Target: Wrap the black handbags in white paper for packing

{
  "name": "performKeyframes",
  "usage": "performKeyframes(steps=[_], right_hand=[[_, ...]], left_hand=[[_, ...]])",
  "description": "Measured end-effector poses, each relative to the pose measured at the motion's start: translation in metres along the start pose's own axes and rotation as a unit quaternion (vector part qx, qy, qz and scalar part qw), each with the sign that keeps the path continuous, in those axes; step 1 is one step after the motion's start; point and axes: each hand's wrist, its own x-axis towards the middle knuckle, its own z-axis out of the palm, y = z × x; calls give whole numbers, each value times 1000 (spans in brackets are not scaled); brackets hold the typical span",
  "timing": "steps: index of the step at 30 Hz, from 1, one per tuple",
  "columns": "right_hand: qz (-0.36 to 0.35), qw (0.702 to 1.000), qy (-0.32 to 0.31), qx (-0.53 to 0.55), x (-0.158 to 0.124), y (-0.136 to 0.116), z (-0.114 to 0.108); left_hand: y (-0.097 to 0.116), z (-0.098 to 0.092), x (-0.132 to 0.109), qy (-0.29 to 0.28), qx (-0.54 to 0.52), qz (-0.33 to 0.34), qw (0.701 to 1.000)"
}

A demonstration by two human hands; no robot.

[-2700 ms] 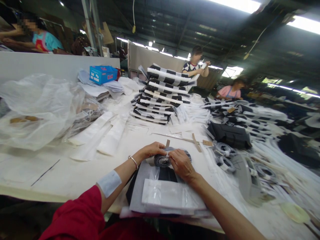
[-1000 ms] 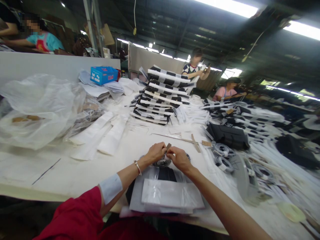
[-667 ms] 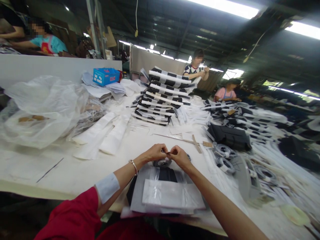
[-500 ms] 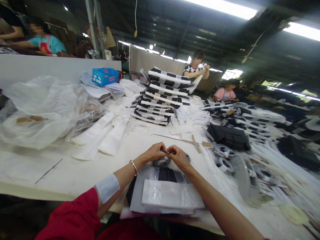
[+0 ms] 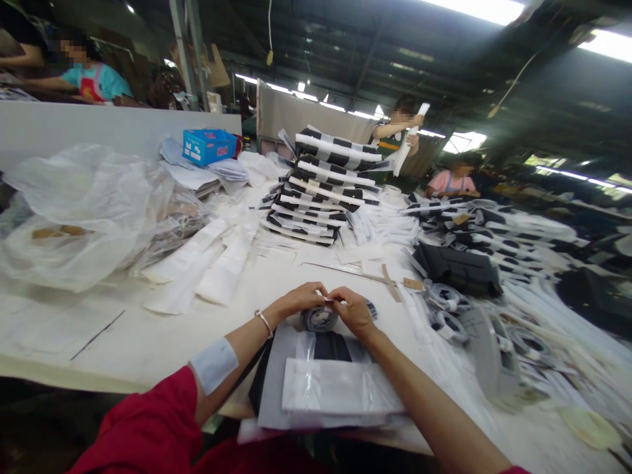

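Note:
My left hand (image 5: 305, 297) and my right hand (image 5: 353, 312) meet fingertip to fingertip in front of me. Both are closed in a pinch on a small pale strip (image 5: 329, 301), whose kind I cannot make out. Just below the fingers, a coiled grey roll (image 5: 318, 320) rests on the table. Part of another grey roll (image 5: 371, 309) shows beyond my right hand. Nearer my body lies a stack of grey and black folded pieces (image 5: 276, 382), topped by a white packet in clear plastic (image 5: 340, 388).
A tall black-and-white stack (image 5: 320, 191) stands at the back of the white table (image 5: 162, 342). Crumpled plastic bags (image 5: 83, 217) and a blue box (image 5: 209, 146) are on the left. To the right are a black folded piece (image 5: 457, 268) and several grey coils (image 5: 447, 326). Other people work beyond.
My hands stay together at nearly the same spot, and the pale strip between the fingertips now shows more clearly. Behind the stack, a co-worker has raised a white roll.

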Motion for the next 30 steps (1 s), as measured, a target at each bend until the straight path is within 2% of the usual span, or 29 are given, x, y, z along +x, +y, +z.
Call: performKeyframes(steps=[5,10,12,17,23,30], right_hand=[[-63,997,-44,-21,2,5,-4],[-155,974,-142,-82,0,2,-21],[-165,967,-167,-102,-1,0,-28],[-144,968,-185,-93,-1,3,-32],[-38,986,-160,-18,-5,10,-20],[8,990,-143,2,-4,-3,-20]], left_hand=[[-12,3,3,-3,-91,-40,995],[-19,-2,6,-29,-143,-57,988],[-20,-5,7,-40,-154,-57,986],[-22,-5,8,-41,-159,-62,985],[-24,1,7,-11,-144,-66,987],[-21,4,6,7,-120,-63,991]])
